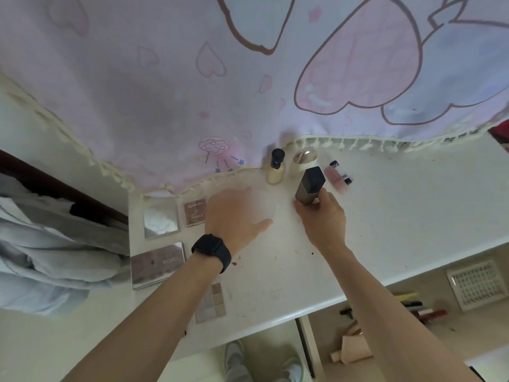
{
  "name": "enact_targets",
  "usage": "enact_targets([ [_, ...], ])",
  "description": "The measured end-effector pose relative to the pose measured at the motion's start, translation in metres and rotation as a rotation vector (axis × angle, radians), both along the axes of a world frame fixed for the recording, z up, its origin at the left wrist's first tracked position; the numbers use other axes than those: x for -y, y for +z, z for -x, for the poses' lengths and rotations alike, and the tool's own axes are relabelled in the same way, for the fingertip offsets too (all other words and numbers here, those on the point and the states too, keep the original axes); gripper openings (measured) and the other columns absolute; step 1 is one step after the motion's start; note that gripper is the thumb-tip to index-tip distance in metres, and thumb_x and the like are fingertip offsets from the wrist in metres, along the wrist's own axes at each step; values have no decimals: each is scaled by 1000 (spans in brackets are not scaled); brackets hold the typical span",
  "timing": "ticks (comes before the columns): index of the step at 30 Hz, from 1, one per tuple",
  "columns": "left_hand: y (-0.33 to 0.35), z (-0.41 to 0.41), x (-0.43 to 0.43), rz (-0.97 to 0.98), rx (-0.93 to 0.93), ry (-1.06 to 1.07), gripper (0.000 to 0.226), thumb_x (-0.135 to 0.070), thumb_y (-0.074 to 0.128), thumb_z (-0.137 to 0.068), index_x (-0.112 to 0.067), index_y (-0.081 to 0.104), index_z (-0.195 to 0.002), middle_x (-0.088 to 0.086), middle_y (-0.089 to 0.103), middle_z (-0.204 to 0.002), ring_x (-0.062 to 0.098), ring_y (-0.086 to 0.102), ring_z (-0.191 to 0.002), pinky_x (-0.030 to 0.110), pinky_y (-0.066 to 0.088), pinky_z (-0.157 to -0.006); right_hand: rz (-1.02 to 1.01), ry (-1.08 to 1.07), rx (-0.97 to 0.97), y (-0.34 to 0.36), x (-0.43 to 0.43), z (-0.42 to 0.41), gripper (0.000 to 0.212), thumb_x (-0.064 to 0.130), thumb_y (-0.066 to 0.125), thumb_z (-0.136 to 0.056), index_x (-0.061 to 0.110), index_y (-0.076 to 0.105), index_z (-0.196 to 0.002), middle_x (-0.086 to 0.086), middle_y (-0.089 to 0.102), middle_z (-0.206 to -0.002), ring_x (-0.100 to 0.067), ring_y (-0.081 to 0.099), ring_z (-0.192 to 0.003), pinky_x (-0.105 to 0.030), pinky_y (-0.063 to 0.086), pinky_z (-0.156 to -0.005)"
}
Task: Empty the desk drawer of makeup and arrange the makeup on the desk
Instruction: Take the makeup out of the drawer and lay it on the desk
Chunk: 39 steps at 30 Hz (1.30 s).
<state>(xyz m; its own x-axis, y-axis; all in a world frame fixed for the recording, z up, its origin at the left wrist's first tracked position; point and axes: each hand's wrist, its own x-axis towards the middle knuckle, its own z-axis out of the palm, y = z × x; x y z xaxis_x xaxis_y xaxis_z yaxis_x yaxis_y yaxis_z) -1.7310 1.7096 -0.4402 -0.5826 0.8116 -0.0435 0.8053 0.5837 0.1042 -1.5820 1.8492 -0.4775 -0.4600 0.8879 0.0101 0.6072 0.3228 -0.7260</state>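
One dark bottle (309,186) tilts in right hand (323,219) (left hand (234,216) touches disc (264,206)).

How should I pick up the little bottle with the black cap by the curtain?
Grip the bottle by its wide beige body, below the cap, from the front: it stands upright, the curtain hangs right behind, and a silver-lidded jar stands close beside.

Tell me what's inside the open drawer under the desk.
The drawer holds a white grid tray, a few pencils, a red tube and some beige pieces. The right forearm crosses over it and covers part of the inside, so anything beneath it is hidden.
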Motion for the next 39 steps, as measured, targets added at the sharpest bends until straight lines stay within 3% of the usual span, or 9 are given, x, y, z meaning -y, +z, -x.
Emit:
enact_targets([
  [5,2,14,-9,-11,84,20,83,-72,50,-85,-17,38,-145,6,59,-131,26,54,-121,38,36,-102,17,6,25,1,-3,1,28,29,75,-88,23,49,-82,8,54,-84,-20,54,-76,-28,37,-65],
  [11,6,31,-11,-41,189,65,81,-67,59,-84,-21,35,-146,7,56,-134,29,51,-121,40,39,-98,36,11,52,5,-8,1,26,32,74,-89,22,51,-82,13,50,-79,-10,49,-67,-16,31,-57],
  [16,1,38,-5,-3,207,12,92,-58,70,-80,-21,27,-152,8,49,-140,28,46,-127,39,37,-102,38,-19,104,9,-7,8,33,42,71,-90,34,42,-77,10,53,-94,-17,51,-77,-28,36,-63],
  [23,-2,45,-5,-28,207,-21,88,-55,72,-79,-24,31,-150,7,50,-142,28,47,-128,40,37,-102,30,-34,186,11,-1,19,39,56,66,-89,43,37,-67,19,47,-94,-14,50,-78,-26,29,-57],
  [28,-6,45,-9,-32,227,-32,88,-59,73,-76,-27,33,-148,4,49,-144,29,46,-130,42,37,-104,-20,7,240,8,2,20,38,66,62,-86,38,39,-75,16,49,-91,-16,49,-89,-30,38,-65],
  [33,-7,46,-10,-52,254,-34,85,-57,74,-74,-27,37,-144,3,52,-143,29,46,-130,42,37,-104,-94,44,333,1,8,22,38,72,55,-88,34,55,-94,14,56,-85,-18,47,-98,-30,35,-65],
  [37,-6,47,-11,-55,262,-39,87,-57,76,-72,-26,38,-144,4,53,-142,29,47,-129,42,37,-104,-100,-5,303,1,15,24,39,69,58,-87,35,40,-83,15,51,-82,-19,48,-97,-29,32,-60],
  [39,-5,47,-11,-51,261,-48,87,-57,77,-72,-25,39,-144,4,53,-142,29,48,-129,43,38,-104,-128,-18,297,1,19,24,40,68,59,-87,33,41,-84,16,47,-82,-19,48,-97,-28,29,-59],
])
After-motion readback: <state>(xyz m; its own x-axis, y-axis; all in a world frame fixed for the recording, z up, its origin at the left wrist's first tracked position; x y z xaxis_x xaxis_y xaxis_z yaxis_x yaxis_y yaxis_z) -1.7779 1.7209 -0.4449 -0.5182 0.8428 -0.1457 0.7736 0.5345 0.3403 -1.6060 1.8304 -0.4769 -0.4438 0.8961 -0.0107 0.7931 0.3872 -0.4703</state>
